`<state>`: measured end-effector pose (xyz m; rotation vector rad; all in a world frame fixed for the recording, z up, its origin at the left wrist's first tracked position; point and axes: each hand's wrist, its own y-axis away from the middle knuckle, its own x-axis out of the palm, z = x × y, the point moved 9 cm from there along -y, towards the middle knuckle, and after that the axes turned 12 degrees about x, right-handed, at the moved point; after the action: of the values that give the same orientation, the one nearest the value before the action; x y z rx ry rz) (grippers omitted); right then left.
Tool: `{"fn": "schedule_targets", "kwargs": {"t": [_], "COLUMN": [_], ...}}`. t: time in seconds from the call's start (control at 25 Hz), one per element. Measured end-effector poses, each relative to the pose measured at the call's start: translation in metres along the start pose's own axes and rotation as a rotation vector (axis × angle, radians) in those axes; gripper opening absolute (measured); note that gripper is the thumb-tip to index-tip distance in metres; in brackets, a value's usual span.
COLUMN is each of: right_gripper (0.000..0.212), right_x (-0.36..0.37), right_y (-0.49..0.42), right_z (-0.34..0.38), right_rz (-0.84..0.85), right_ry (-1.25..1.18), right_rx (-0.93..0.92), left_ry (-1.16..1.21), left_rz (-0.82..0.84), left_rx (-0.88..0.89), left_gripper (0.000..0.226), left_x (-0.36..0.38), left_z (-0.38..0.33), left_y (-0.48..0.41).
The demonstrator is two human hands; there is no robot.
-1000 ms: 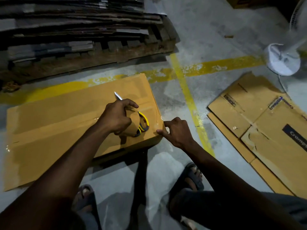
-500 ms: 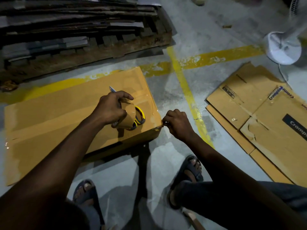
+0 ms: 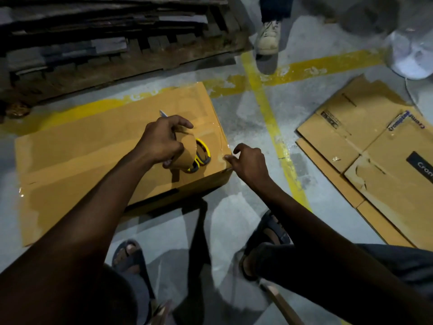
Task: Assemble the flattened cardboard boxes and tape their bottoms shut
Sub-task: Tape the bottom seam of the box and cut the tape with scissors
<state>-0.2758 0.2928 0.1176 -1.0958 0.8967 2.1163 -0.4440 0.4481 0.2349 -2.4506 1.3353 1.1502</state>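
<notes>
Cardboard box: lies on concrete floor, taped seam up, beneath the left hand.
Left hand: grip closed round brown tape roll and yellow-handled scissors, held together over the box's right end, blade tip pointing away.
Right hand: fingers curled, thumb tip touching the box's near right corner; whether this grip pinches any tape cannot be told.

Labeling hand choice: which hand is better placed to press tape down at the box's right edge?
Right. The right hand sits at that edge of the box; the left hand grips the tape roll and scissors.
</notes>
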Motion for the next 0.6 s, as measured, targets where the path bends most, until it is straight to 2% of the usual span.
{"fn": "schedule_targets", "kwargs": {"t": [0.08,0.16,0.24,0.44,0.6], "right_gripper": [0.06,0.068,0.06,0.04,0.039], "right_x": [-0.003,0.001,0.009,0.003,-0.01], "right_y": [-0.001,-0.004,-0.005,0.0,-0.004], "right_z": [-0.002,-0.008,-0.005,0.015,0.02], "right_rz": [-0.007,0.089,0.178,0.058,0.04], "right_ry": [0.064,0.053,-0.005,0.122,0.04], "right_rx": [0.069,0.135,0.111,-0.002,0.015], "left_ry": [0.007,0.001,0.005,0.05,0.042], "left_rz": [-0.01,-0.025,-0.037,-0.057,-0.037], "left_rx": [-0.006,-0.003,-0.003,-0.005,0.002], "left_gripper": [0.059,0.057,0.056,0.057,0.058], "left_x": [-0.004,-0.01,-0.015,-0.021,-0.019], "left_z": [-0.001,-0.005,-0.005,0.003,0.006], "left_y": [0.002,0.004,0.005,0.007,0.006]}}
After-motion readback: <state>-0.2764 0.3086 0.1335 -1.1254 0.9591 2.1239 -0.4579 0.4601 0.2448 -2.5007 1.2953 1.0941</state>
